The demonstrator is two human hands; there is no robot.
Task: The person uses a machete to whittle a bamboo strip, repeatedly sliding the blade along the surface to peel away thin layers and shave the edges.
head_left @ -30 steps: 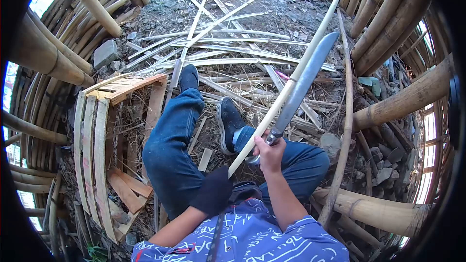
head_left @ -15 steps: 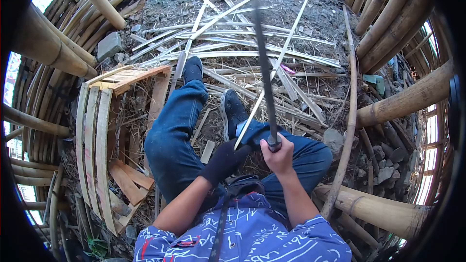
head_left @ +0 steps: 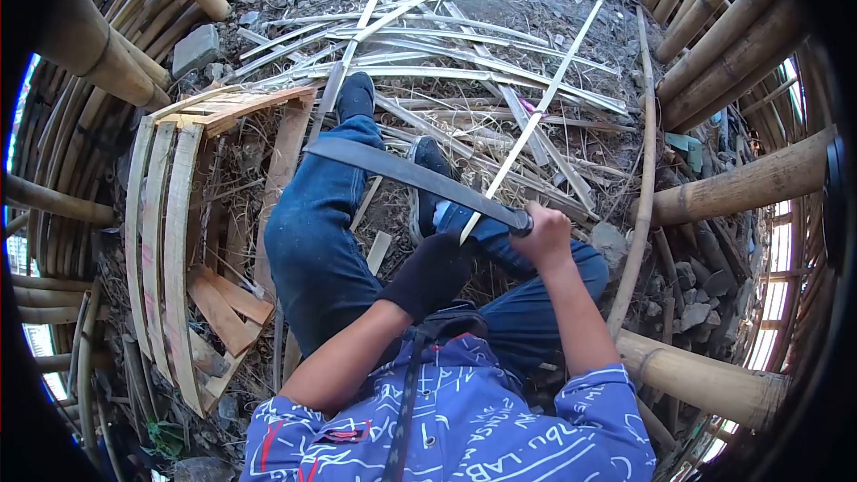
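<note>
My left hand (head_left: 437,272), in a black glove, is closed on the near end of a long pale bamboo strip (head_left: 543,107) that slants up and away to the right. Bare, my right hand (head_left: 543,236) grips the handle of a long dark machete (head_left: 402,171). The blade points left, crossing over the strip just beyond my gloved hand and reaching above my left leg. Whether blade and strip touch, I cannot tell.
Many split bamboo strips (head_left: 428,73) lie crossed on the ground past my shoes. A wooden crate (head_left: 183,241) stands at left, near a grey block (head_left: 195,49). Thick bamboo poles (head_left: 750,180) and stones (head_left: 701,312) are at right.
The machete has swung from pointing up and away to lying across toward the left. My right hand has moved slightly right, and the strip's near end has shifted right with my left hand.
</note>
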